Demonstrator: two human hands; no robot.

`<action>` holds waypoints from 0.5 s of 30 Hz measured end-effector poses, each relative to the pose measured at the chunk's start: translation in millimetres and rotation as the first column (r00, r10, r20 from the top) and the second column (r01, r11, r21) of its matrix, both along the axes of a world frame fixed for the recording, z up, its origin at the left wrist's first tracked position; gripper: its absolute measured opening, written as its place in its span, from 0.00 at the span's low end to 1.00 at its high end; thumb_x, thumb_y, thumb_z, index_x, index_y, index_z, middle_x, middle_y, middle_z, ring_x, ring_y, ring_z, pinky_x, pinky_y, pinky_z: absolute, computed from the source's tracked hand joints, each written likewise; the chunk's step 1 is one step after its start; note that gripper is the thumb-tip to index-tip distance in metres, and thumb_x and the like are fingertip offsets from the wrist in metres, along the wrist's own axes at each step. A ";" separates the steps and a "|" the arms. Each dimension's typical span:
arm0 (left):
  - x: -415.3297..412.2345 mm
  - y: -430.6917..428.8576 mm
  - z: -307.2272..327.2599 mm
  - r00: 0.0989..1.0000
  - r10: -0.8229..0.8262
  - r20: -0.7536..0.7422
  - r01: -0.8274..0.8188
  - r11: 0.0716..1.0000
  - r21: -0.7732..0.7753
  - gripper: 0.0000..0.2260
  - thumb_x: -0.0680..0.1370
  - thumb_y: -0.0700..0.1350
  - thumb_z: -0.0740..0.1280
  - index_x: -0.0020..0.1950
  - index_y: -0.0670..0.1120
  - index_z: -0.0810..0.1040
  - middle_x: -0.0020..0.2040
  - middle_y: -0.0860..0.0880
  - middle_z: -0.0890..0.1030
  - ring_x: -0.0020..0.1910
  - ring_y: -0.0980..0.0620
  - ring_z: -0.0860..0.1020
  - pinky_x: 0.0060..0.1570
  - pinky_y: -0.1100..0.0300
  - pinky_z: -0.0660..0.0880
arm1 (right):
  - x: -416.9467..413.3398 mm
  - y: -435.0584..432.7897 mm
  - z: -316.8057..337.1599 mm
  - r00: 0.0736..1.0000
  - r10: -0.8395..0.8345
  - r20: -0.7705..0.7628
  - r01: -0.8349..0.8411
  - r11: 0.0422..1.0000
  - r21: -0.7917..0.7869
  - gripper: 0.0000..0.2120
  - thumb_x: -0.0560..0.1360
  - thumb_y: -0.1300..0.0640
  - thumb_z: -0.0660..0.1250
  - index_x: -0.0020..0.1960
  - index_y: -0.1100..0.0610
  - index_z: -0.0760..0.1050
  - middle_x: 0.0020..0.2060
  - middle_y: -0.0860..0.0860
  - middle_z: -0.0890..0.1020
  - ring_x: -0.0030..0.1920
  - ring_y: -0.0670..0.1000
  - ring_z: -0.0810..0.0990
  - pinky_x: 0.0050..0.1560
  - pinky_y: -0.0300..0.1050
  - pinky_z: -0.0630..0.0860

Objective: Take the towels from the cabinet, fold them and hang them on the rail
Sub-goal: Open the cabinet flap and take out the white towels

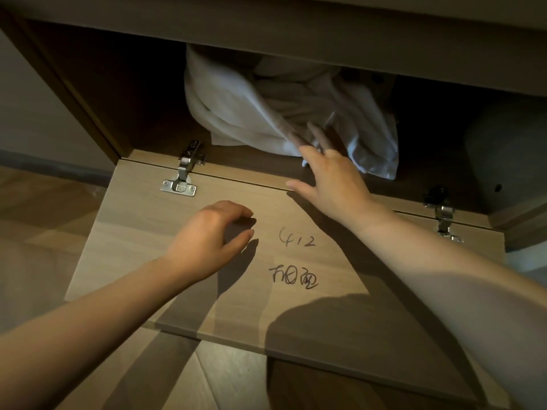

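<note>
Dim cabinet (124, 93), door (177, 261) dropped flat; "412" is handwritten on it, just right of the left hand (207, 241), whose fingers are loosely curled and empty. White towels (236, 113) are bunched inside, touched by the spread fingers of the right hand (328, 176).

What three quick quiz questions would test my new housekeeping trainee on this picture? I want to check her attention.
1. True or false: the cabinet door is folded down open.
2. Which hand reaches the towels? A) left hand B) right hand
3. Fill in: the number written on the door is ___.

Key: 1 true; 2 B; 3 412. The right hand's fingers are spread at the towels, not yet closed on them; the left hand hovers half-curled over the door.
</note>
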State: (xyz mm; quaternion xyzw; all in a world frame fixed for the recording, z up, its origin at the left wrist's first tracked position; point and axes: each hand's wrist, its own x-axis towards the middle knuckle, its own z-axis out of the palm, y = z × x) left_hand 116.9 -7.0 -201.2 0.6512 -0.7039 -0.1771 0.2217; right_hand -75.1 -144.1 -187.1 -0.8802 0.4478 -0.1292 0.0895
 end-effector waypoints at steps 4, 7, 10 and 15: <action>10.6 3.5 -3.1 0.999 0.025 -0.031 -0.025 1.000 0.005 0.14 0.77 0.46 0.68 0.62 0.47 0.78 0.55 0.52 0.80 0.54 0.57 0.77 0.54 0.65 0.73 | 33.7 -22.6 4.4 0.999 -0.016 -0.038 0.021 0.993 0.119 0.37 0.77 0.39 0.62 0.78 0.38 0.45 0.79 0.54 0.48 0.78 0.61 0.51 0.72 0.59 0.60; 16.0 7.5 -5.5 0.999 0.014 -0.032 -0.014 1.000 -0.002 0.14 0.77 0.46 0.68 0.62 0.47 0.79 0.54 0.52 0.80 0.53 0.58 0.77 0.55 0.61 0.75 | 48.3 -29.4 0.9 0.997 -0.037 -0.074 0.051 0.981 0.189 0.38 0.77 0.36 0.60 0.77 0.36 0.40 0.80 0.50 0.46 0.78 0.60 0.44 0.74 0.63 0.52; 19.6 7.8 -7.7 1.000 0.008 -0.016 -0.009 1.000 -0.018 0.13 0.77 0.46 0.69 0.61 0.46 0.80 0.54 0.52 0.81 0.53 0.57 0.77 0.55 0.61 0.74 | 54.7 -35.0 -7.7 0.995 -0.052 -0.088 0.069 0.976 0.205 0.38 0.77 0.35 0.58 0.77 0.37 0.38 0.80 0.52 0.47 0.78 0.59 0.44 0.75 0.63 0.49; 21.0 4.4 -7.0 1.000 0.013 -0.014 -0.013 0.999 -0.033 0.13 0.76 0.46 0.69 0.60 0.45 0.80 0.53 0.52 0.81 0.53 0.55 0.78 0.55 0.59 0.75 | 54.6 -50.4 -18.8 0.972 -0.111 -0.208 0.111 0.994 -0.009 0.35 0.78 0.35 0.55 0.78 0.38 0.40 0.78 0.54 0.57 0.76 0.62 0.53 0.73 0.64 0.53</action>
